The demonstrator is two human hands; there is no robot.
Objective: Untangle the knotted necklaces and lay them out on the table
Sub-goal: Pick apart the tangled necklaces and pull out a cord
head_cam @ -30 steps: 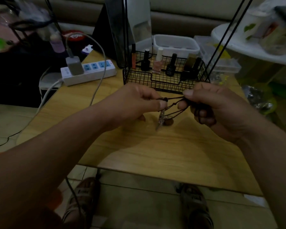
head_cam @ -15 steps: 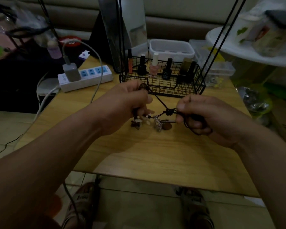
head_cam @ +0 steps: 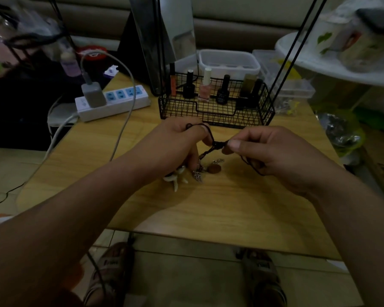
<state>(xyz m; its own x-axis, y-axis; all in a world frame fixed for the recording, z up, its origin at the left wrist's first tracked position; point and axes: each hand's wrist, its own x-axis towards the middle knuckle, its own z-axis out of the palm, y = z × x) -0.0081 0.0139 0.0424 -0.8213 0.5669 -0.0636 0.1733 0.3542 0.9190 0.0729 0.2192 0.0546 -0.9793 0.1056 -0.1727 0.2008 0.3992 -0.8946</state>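
A tangle of black-cord necklaces hangs between both hands just above the wooden table. My left hand grips cords, with a loop running over its knuckles. My right hand pinches the knot between thumb and forefinger, and a cord loop trails under its palm. A white shell pendant, a silver charm and a brown round pendant rest on the table below the knot.
A black wire basket with nail polish bottles stands just behind the hands. A white power strip with a charger and cable lies at the back left. Clear plastic boxes sit behind the basket. The table's front edge is near my feet.
Both hands have come lower and closer to the table. The pendants, which hung in the air a second ago, now lie on the wood, and the shell pendant has dropped out below my left hand.
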